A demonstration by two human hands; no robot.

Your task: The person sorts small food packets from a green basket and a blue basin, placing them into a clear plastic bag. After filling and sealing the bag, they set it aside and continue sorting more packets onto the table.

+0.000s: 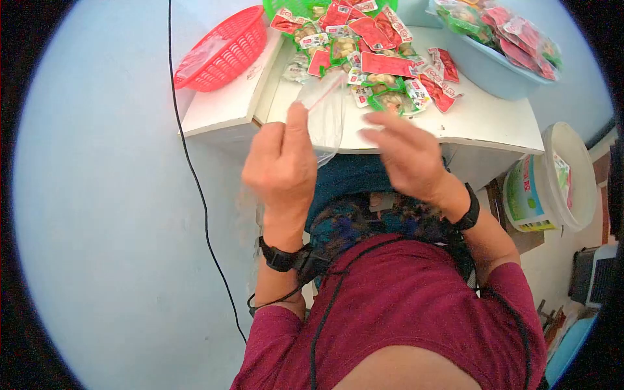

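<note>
My left hand (284,153) is closed on the edge of a clear zip bag (328,120) with a red line along its top. The bag hangs over the front edge of the white table and looks flat. To its right, my right hand (409,153) is held apart from the bag, its fingers stretched out and smeared by motion. No object shows in the right hand. Just beyond both hands lies a pile of small sealed snack packets (370,49), some red, others green and clear with pale pieces inside.
A red plastic basket (224,55) stands at the left of the white table (481,120), holding clear bags. At the back is a green basket (270,8). A blue basin (468,62) full of packets sits at the right. A white bucket (549,179) stands lower right. A black cable (192,162) hangs along the wall.
</note>
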